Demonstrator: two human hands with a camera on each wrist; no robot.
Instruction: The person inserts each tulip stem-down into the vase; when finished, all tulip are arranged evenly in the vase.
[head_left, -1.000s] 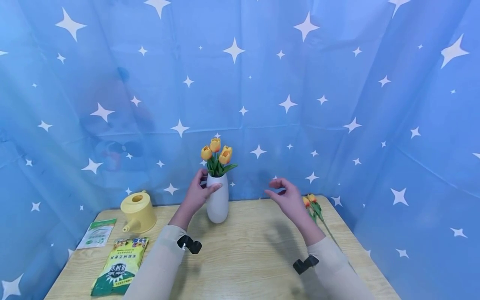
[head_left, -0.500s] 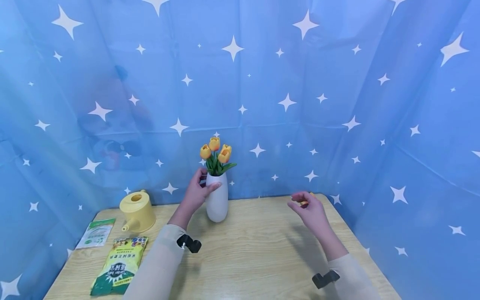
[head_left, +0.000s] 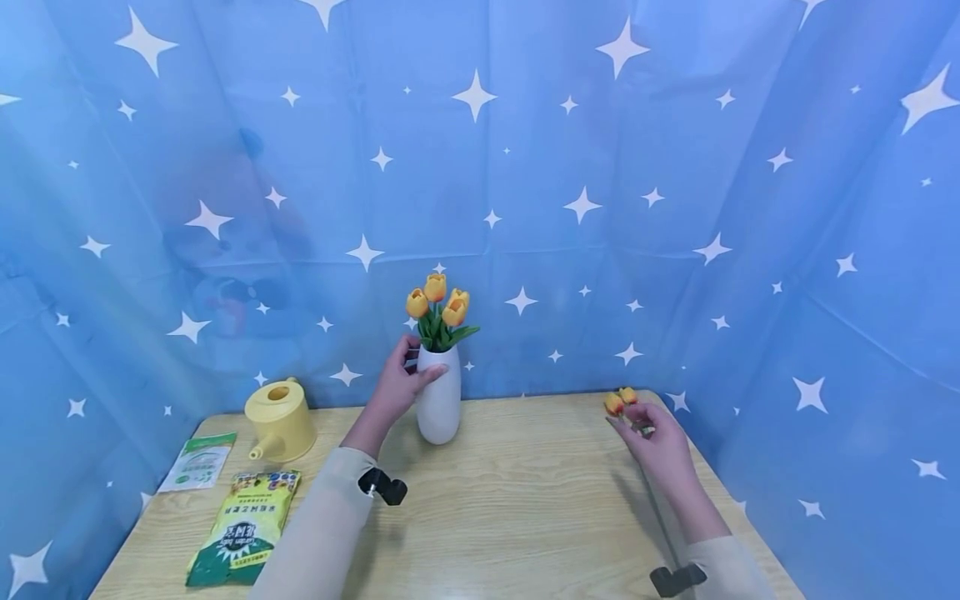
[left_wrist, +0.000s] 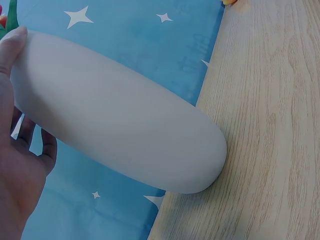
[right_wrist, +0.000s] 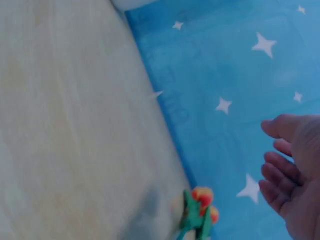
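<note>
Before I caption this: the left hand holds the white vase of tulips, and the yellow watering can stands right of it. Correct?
Not quite: the head view shows the watering can left of the white vase. The left hand does hold that vase of tulips.

The vase is smooth and matt; tabletop shows wood grain; watering can looks plastic; backdrop appears creased cloth.

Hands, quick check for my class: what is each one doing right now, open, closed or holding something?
Left hand: holding the white vase.
Right hand: open, near the loose tulips.
</note>
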